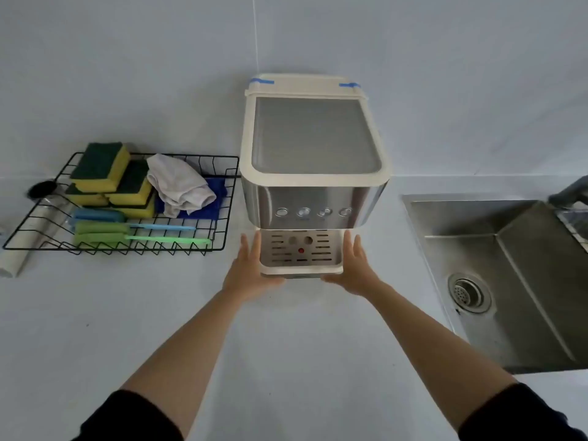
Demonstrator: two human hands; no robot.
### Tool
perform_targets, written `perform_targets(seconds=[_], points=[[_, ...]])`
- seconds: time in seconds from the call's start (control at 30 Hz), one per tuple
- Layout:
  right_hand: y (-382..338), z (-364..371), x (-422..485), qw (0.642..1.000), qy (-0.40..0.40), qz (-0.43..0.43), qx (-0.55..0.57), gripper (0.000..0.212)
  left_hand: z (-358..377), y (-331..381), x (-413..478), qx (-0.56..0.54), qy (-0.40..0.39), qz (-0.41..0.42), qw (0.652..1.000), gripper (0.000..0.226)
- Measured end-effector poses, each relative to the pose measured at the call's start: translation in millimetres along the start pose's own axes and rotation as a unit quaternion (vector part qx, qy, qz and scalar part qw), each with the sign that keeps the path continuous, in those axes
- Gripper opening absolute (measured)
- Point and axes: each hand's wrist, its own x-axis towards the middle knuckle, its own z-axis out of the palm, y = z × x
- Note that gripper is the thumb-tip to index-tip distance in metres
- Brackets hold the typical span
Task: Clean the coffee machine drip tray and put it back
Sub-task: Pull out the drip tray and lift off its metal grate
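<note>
A cream and steel coffee machine (pixel 313 160) stands on the white counter against the wall. Its drip tray (pixel 300 254), cream with a slotted metal grate and a red dot, sits at the machine's base below the buttons. My left hand (pixel 248 268) lies flat against the tray's left side, thumb under the front edge. My right hand (pixel 354 268) presses the tray's right side the same way. Fingers of both hands are stretched along the tray's sides.
A black wire rack (pixel 38 232) at the left holds yellow-green sponges (pixel 101 167), a white cloth (pixel 179 184), a blue cloth (pixel 206 210) and long-handled sponge brushes (pixel 105 232). A steel sink (pixel 509 275) with a drain (pixel 469 292) is at the right.
</note>
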Motion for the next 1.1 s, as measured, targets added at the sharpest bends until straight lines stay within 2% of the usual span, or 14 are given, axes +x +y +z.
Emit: perform_targets(seconds=[0.17, 0.4, 0.6, 0.93, 1.1], points=[[-0.4, -1.3, 15.7, 0.999, -0.016, -0.014, 0.04, 0.104, 5.5, -0.7, 13.0, -0.004, -0.037, -0.003, 0.999, 0.123], [1.3, 10.1, 22.6, 0.997, 0.013, -0.018, 0.077, 0.084, 10.1, -0.6, 18.4, 0.003, -0.019, -0.019, 1.0, 0.104], [-1.0, 8.8, 23.2, 0.996, 0.034, -0.011, 0.081, 0.083, 5.8, 3.9, 19.8, -0.028, -0.001, -0.026, 0.999, 0.097], [-0.6, 15.4, 4.8, 0.995, 0.045, 0.009, 0.093, 0.079, 2.7, 3.8, 4.0, -0.015, -0.003, -0.022, 1.0, 0.097], [-3.3, 18.5, -13.1, 0.993, 0.053, 0.003, 0.104, 0.087, 2.0, 3.7, -12.2, -0.007, -0.007, -0.015, 1.0, 0.096]])
